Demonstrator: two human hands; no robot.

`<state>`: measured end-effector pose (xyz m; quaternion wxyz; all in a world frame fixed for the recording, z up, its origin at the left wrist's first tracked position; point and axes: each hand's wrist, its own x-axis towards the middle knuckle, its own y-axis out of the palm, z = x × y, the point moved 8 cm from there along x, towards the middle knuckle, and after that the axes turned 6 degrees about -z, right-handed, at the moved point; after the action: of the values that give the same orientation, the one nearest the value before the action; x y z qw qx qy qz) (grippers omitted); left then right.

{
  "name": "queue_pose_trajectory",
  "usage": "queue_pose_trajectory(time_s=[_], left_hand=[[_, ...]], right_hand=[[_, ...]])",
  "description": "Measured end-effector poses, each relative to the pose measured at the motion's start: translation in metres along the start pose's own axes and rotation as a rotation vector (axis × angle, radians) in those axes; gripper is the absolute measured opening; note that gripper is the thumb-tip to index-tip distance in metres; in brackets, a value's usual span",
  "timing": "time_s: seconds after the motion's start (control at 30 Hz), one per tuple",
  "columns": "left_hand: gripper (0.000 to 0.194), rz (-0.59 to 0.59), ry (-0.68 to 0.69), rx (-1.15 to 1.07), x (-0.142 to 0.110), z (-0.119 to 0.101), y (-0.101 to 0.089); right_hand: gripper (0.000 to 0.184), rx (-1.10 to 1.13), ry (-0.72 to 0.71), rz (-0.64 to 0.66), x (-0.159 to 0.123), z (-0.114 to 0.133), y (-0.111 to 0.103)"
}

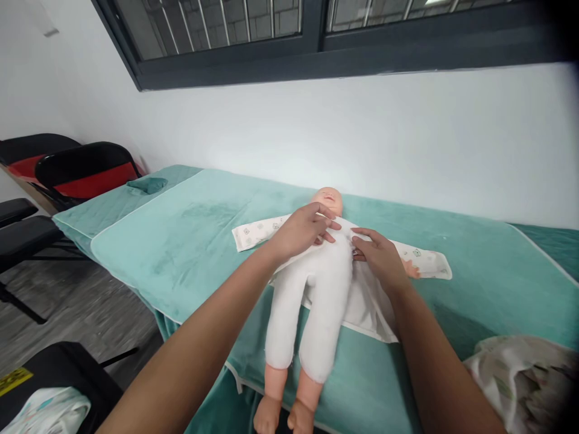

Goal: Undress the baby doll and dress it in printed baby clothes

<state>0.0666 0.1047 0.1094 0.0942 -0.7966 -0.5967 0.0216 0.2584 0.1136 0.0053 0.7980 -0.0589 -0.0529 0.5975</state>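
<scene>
Head cam, only view: doll (332,271) on its back approx mid-bed, head (328,196) twd the wall, feet (266,413) over the near edge. White fuzzy body, w/ an off-white top (371,307) spread open under it, patterned sleeves (257,234) stuck out both sides. Doll's hand (411,269) pokes out by the sleeve on the R.

L hand (313,228) is over the doll's chest, fingers loosely bent & partly spread; can't tell if they've got any fabric. R hand (375,256) is at the other side of the chest, thumb & fingertips close together by the top's edge, tho can't tell if it's an actual pinch.

Bed's got a plush teal cover (190,211), kinda rumpled, lighter piece over a darker quilted one, w/ a dip (147,185) at the far L end. Whitish cloth bundle (515,383) in the bottom R corner, partly lost in shadow.

Rm: plain white wall (294,132) right behind the bed, dark-framed window (312,39) above w/ metal bars (225,23) outside. Blk/red folding chairs (88,163) on the L, grey streaky floor (113,325). Blk seat (63,367) bottom L w/ a yellow label (15,381) & a crumpled printed cloth (49,413).
</scene>
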Motion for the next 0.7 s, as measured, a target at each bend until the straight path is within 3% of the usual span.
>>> queue_pose_trajectory(time_s=[0.07,0.13,0.23,0.3,0.4,0.47,0.53,0.63,0.7], left_hand=[[0.012,-0.041,0.027,-0.033,-0.012,-0.009,-0.01],[0.015,-0.17,0.052,0.006,-0.024,-0.007,-0.031],[0.021,-0.337,0.033,0.223,-0.043,0.017,-0.063],[0.026,-0.354,-0.026,0.355,-0.057,0.043,-0.074],[0.031,-0.284,-0.116,0.376,-0.079,0.078,-0.072],[0.03,-0.243,-0.152,0.337,-0.093,0.087,-0.064],[0.027,-0.171,-0.153,0.302,-0.104,0.082,-0.053],[0.025,0.087,-0.108,0.234,-0.115,0.062,-0.03],[0.027,0.197,-0.089,0.175,-0.117,0.056,-0.025]], right_hand=[[0.045,0.015,-0.008,0.0,0.002,-0.002,0.0],[0.045,0.022,-0.016,0.0,0.003,-0.004,0.0],[0.043,0.01,-0.03,-0.016,0.004,-0.005,-0.001],[0.042,-0.013,-0.04,-0.031,0.005,-0.005,-0.002],[0.041,-0.063,-0.064,-0.047,0.005,-0.003,-0.003],[0.04,-0.107,-0.089,-0.063,0.004,-0.002,-0.004],[0.039,-0.162,-0.121,-0.084,0.004,-0.001,-0.005],[0.036,-0.243,-0.166,-0.107,0.003,0.0,-0.006],[0.036,-0.281,-0.186,-0.121,0.002,0.0,-0.007]])
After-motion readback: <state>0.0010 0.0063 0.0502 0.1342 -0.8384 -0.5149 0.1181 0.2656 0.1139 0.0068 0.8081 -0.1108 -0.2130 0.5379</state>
